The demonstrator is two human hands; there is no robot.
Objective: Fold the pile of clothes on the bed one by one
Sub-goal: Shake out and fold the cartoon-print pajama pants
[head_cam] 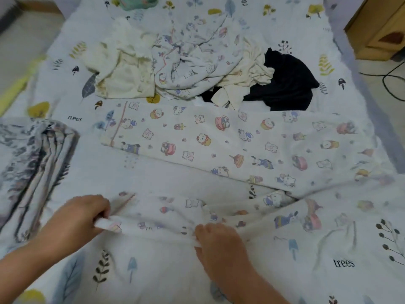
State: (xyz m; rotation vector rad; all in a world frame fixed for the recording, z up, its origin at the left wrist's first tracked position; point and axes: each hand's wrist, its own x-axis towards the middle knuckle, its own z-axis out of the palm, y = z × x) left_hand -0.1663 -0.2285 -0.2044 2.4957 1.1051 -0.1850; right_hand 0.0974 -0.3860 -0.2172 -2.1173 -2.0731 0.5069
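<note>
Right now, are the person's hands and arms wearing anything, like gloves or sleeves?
No gloves. The left hand and right hand are both bare, and both forearms are bare as far as the picture shows, with no sleeves in view. I can see no rings, watch or bracelets.

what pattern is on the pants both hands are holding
White with small cartoon animal prints on the pants, clearest in the head view.

On the bed (175,270), pajama pants (230,145) lie spread before the clothes pile (186,62); a folded blanket (32,167) lies left.
</note>
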